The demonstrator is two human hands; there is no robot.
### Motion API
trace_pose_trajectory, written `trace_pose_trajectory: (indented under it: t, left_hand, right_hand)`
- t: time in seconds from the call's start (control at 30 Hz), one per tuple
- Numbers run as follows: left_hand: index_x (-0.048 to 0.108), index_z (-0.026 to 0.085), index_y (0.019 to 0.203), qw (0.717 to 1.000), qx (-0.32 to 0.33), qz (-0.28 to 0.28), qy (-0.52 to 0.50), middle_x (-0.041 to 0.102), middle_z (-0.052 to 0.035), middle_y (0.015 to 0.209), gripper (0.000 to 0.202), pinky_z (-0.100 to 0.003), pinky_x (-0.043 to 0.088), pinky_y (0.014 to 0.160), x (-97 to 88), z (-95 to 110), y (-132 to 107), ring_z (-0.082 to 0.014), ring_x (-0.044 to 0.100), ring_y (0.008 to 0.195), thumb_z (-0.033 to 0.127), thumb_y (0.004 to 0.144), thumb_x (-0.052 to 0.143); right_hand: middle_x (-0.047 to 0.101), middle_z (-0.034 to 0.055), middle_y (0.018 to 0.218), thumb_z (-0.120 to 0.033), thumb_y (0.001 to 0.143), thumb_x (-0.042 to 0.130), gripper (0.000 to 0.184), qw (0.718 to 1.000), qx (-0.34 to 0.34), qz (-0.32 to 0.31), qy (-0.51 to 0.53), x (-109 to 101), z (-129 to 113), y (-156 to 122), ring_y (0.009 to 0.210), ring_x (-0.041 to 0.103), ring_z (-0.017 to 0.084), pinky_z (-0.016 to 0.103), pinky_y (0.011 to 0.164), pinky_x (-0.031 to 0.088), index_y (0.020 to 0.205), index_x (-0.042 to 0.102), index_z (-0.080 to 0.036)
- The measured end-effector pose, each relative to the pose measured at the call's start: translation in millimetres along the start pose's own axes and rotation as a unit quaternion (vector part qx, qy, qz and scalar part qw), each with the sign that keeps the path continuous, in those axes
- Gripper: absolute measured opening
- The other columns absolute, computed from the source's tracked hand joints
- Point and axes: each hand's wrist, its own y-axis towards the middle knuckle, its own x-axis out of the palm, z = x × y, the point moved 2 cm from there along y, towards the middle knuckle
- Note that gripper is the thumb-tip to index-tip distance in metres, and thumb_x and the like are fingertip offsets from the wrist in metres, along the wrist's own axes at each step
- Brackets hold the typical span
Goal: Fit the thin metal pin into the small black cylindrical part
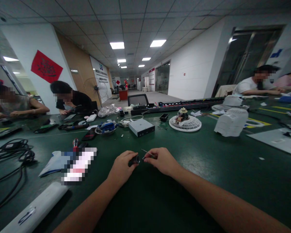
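Our left fingers [130,155] clamp a black cylinder [134,160], our right fingers [150,155] pinch a thin metal rod [146,152]; one slip could jab a hand or drop the rod.

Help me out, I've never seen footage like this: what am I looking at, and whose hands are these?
There's no machine here. This single picture comes from a camera worn on a person's head, looking forward and down, so the two bare arms reaching in from the bottom are that person's own.

The left hand grips a small dark cylinder. The right hand pinches a thin metal rod, which meets the cylinder's end.

They're working at a green workbench. On it lie a fan guard, a white fan housing, a silver box and a tangle of black cables. Other people sit further along the bench.
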Motion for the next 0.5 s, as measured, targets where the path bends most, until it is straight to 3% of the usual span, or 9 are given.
trace_pose_trajectory:
  t: [0.2,0.37,0.5]
  left_hand:
    - [0.063,0.026,0.117,0.995,0.085,-0.043,0.013,0.069,-0.0030,0.110,0.039,-0.038,0.049,0.088,-2.6,12.6,-5.6,-0.0219,0.061,0.101,0.020,0.080,0.071]
    - [0.058,0.024,0.122,0.987,0.154,-0.047,0.026,0.069,-0.0043,0.109,0.044,-0.036,0.048,0.085,-5.7,16.5,-6.6,-0.0209,0.062,0.097,0.019,0.080,0.071]
    - [0.060,0.022,0.117,0.978,0.203,-0.040,0.032,0.069,-0.0057,0.108,0.036,-0.036,0.049,0.083,-5.1,14.9,-7.5,-0.0206,0.062,0.095,0.020,0.083,0.068]
  right_hand:
    - [0.069,0.0005,0.079,-0.023,0.077,0.068,0.008,0.996,-0.081,0.018,-0.027,3.9,-6.4,-3.1,0.070,0.058,0.013,0.024,0.062,0.040,0.082,0.074,-0.021]
    - [0.066,-0.0004,0.074,-0.028,0.070,0.074,0.010,0.998,-0.042,0.046,-0.030,2.5,-8.3,-5.1,0.067,0.057,0.013,0.023,0.058,0.038,0.077,0.072,-0.020]
    - [0.062,-0.0024,0.065,-0.030,0.065,0.078,0.018,0.998,0.011,-0.003,0.062,9.8,1.0,-2.8,0.059,0.054,0.011,0.022,0.051,0.036,0.074,0.068,-0.018]
